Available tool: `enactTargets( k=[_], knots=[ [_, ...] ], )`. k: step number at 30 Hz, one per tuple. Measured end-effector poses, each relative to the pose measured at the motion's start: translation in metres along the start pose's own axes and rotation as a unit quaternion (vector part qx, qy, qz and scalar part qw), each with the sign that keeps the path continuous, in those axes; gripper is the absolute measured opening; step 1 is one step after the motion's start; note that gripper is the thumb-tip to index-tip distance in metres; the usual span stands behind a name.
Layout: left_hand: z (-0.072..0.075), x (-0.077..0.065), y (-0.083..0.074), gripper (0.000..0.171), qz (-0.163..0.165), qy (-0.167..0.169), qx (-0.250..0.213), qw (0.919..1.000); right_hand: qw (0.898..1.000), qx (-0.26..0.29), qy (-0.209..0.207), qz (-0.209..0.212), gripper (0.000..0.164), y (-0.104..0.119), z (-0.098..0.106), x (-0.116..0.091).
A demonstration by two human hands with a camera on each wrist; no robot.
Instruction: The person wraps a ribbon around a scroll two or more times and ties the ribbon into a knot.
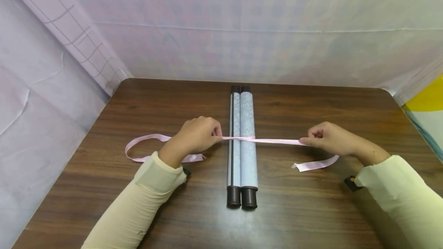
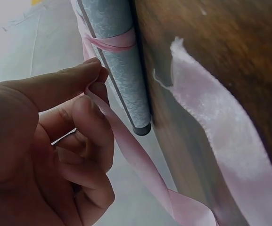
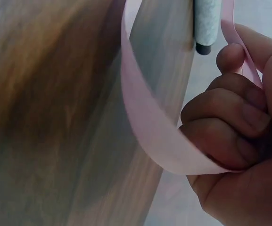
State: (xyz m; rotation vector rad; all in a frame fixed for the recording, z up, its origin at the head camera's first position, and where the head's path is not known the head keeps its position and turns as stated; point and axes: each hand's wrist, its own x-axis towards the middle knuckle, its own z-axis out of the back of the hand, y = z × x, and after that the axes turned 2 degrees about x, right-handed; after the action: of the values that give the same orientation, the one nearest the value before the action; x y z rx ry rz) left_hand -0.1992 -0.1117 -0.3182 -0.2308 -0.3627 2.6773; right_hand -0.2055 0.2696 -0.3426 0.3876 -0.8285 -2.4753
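Two light blue patterned scroll rolls (image 1: 248,164) with dark brown end knobs lie side by side, lengthwise, in the middle of the table. A pink ribbon (image 1: 277,141) crosses them near mid-length, drawn straight between the hands. My left hand (image 1: 197,135) pinches it between thumb and index finger, just left of the rolls. Farther out on the right, my right hand (image 1: 330,139) grips the other side with curled fingers. In the left wrist view, a ribbon band (image 2: 114,43) wraps the roll. The right wrist view shows a ribbon length (image 3: 147,113) looping out from the curled fingers.
The brown wooden table (image 1: 294,210) has rounded far corners. Behind it hangs a pale checked curtain (image 1: 242,49), with white sheeting (image 1: 41,99) at the left. A loose ribbon loop (image 1: 129,147) lies left of the left hand, and a frayed end (image 1: 308,166) lies below the right.
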Motion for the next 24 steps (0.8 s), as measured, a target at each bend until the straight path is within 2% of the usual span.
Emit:
enactTargets(
  k=[7, 11, 20, 24],
  knots=[
    [-0.001, 0.0, 0.001, 0.013, 0.004, 0.005, -0.001, 1.0, 1.0, -0.002, 0.01, -0.001, 0.044, -0.009, 0.004, 0.002],
    [-0.001, -0.001, 0.0, 0.014, 0.005, 0.014, 0.003, 0.9999, 1.0, -0.007, 0.014, 0.015, 0.043, -0.011, 0.005, 0.003],
    [0.0, -0.003, -0.001, 0.015, 0.008, 0.012, 0.008, 0.9999, 0.999, -0.038, -0.015, 0.034, 0.042, -0.013, 0.002, 0.012],
    [-0.001, -0.002, -0.001, 0.015, 0.009, 0.011, 0.006, 0.9999, 0.997, -0.072, -0.028, 0.021, 0.041, -0.013, -0.002, 0.017]
  ],
)
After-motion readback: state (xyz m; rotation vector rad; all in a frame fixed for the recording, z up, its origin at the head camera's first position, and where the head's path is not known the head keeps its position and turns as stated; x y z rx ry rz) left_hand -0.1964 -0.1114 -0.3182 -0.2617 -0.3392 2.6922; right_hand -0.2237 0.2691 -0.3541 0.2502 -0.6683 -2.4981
